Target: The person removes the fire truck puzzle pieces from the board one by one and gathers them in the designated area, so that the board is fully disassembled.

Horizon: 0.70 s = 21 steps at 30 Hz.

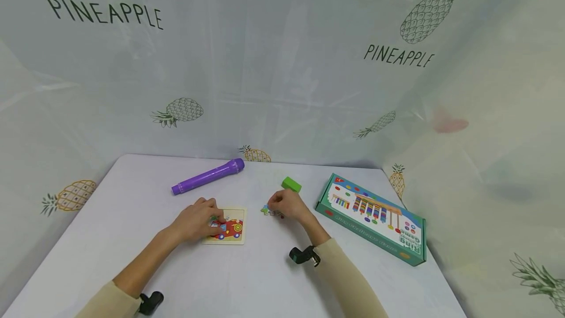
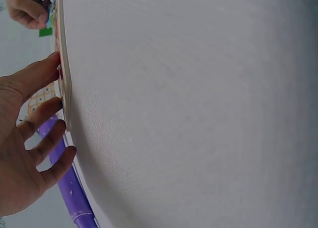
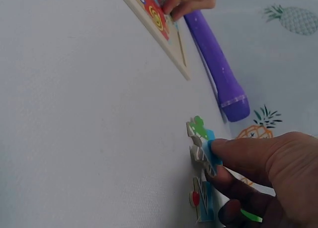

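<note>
a person in pale beige sleeves (image 1: 350,278) works with both bare hands over a smooth, matte white tabletop (image 1: 247,278), before a softly creased, faintly glossy cloth (image 1: 273,63) printed with line-drawn pineapples. the left hand (image 1: 198,220), its fingers spread and relaxed rather than clenched, rests on a puzzle board (image 1: 223,242), a thin, flat square of pale, wood-like material with a raised border. the board lies on the table to the left of the right hand, its picture a bright red vehicle with blue wheels and a yellow, ringed disc, partly covered by the fingers. the right hand (image 1: 289,205) pinches a blue-and-green puzzle piece (image 3: 207,144) between thumb and fingertips; the piece is flat and thick-edged, with a wavy, knobbed outline and grayish cut sides, and whether it touches the table cannot be told. near it, by the fingers, is a second piece (image 3: 203,203), blue with a round red spot. beyond the hands are a shiny purple microphone-shaped tube (image 1: 207,176) and a small, smooth green block (image 1: 291,184); at right, a long teal cardboard box (image 1: 372,220) sits at a slant, its printed lid showing colored rings and pegs.
</note>
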### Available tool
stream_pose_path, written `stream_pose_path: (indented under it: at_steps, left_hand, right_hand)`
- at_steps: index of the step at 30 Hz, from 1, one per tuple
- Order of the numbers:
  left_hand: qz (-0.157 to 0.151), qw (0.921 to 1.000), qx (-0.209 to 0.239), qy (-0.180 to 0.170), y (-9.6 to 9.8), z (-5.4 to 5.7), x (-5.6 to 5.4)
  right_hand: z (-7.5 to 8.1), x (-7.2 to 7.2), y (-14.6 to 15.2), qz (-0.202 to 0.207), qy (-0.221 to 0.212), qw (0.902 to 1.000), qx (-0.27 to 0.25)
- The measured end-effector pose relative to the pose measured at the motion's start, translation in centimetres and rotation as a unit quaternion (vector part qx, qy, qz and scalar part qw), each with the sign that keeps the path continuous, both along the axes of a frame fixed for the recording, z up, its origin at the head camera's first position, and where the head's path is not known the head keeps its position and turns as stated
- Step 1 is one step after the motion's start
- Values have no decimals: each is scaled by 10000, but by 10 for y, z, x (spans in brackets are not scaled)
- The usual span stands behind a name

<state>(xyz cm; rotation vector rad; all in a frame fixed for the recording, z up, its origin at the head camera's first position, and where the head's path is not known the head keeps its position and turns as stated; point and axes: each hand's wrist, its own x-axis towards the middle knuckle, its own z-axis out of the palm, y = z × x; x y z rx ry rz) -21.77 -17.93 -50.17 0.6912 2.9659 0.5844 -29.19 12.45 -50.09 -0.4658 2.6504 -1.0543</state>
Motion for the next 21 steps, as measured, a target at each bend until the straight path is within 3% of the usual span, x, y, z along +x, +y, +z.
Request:
stream_pose_path:
  at_steps: [21]
  left_hand:
    - [-41, 10000, -20, 69, 1, 1, 1]
  right_hand:
    - [-4, -3, 0, 68, 198, 9996, 166]
